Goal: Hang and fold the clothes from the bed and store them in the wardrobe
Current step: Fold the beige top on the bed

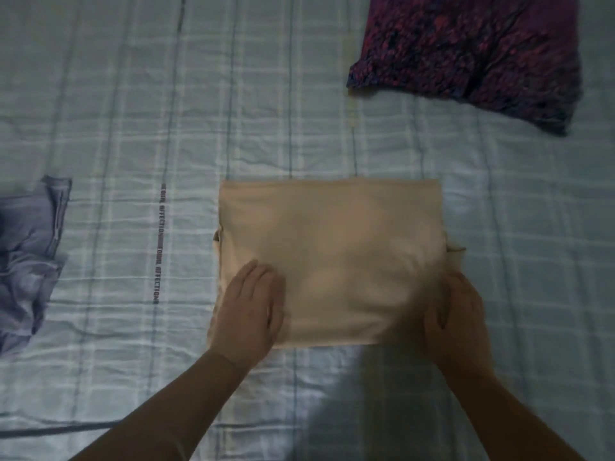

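Head view of a bed (133, 128) with a pale checked cover. A beige garment (332, 241), folded into a flat rectangle, lies on the bed directly beyond the person's forearms.

The left hand (248, 311) rests flat on the garment's near left corner. Its fingers (258, 277) are straight, held together, released and grasping nothing, and they press the cloth down. The right hand (456, 317) lies at the near right corner. Its fingers (461, 284) reach over the garment's right edge, but blur and shadow hide them, so one cannot tell whether they grasp the cloth or only rest on it. The bulk of the folded garment lies between the two sets of fingers and beyond their tips.

A purple patterned garment (466, 58) lies well beyond the right fingers, apart from the beige one. A crumpled lilac garment (26, 257) lies far out to the left of the left fingers. A line of printed lettering (159, 244) runs along the cover between the lilac garment and the left fingers.
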A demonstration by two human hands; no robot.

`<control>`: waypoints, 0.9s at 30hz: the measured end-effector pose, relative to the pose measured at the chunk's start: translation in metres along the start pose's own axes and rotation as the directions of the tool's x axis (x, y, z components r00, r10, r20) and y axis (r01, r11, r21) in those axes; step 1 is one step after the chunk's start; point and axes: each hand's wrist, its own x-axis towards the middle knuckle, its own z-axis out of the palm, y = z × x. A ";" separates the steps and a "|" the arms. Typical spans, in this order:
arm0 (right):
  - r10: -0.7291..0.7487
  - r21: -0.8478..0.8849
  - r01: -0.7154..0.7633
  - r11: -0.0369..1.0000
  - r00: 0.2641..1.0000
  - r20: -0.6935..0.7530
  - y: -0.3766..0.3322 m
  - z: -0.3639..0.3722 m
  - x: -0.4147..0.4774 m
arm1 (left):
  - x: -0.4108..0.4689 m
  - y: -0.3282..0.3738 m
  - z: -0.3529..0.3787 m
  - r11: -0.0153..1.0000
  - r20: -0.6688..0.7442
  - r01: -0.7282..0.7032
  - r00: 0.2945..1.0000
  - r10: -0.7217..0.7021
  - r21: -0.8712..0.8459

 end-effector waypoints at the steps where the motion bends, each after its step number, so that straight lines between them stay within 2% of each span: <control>1: 0.122 0.043 -0.121 0.992 0.993 -0.012 0.001 -0.002 -0.004 | 0.013 0.014 -0.001 0.998 0.001 -0.042 0.999 0.042 -0.053; 2: 0.235 0.088 -0.234 0.968 0.972 -0.008 0.001 -0.003 -0.008 | 0.028 0.032 -0.002 0.993 0.017 -0.050 0.998 0.052 -0.111; 4: 0.406 0.176 -0.403 0.898 0.914 0.021 0.001 -0.005 -0.014 | 0.062 0.072 0.002 0.975 0.116 0.024 0.993 0.002 -0.220; 7: 0.494 0.207 -0.501 0.840 0.865 0.087 0.000 -0.011 -0.017 | 0.117 0.132 0.026 0.942 0.327 0.156 0.944 -0.052 -0.298; 10: 0.490 0.131 -0.513 0.849 0.855 0.172 0.001 -0.015 -0.019 | 0.161 0.191 0.054 0.948 0.393 0.215 0.913 -0.110 -0.235; 13: 0.503 0.097 -0.537 0.838 0.830 0.240 0.007 -0.018 -0.016 | 0.184 0.238 0.081 0.948 0.420 0.300 0.878 -0.231 -0.106; 17: 0.494 0.104 -0.553 0.827 0.802 0.335 0.017 -0.023 -0.010 | 0.196 0.261 0.112 0.922 0.423 0.386 0.830 -0.364 0.035; 22: 0.409 0.117 -0.487 0.866 0.823 0.395 0.026 -0.025 -0.008 | 0.192 0.260 0.128 0.941 0.403 0.321 0.852 -0.335 0.103; 25: 0.311 0.125 -0.356 0.926 0.908 0.280 0.022 -0.024 -0.013 | 0.191 0.258 0.122 0.951 0.421 0.302 0.855 -0.303 0.071; 27: 0.296 0.154 -0.335 0.929 0.927 0.230 0.018 -0.021 -0.018 | 0.190 0.254 0.110 0.966 0.442 0.260 0.866 -0.236 0.007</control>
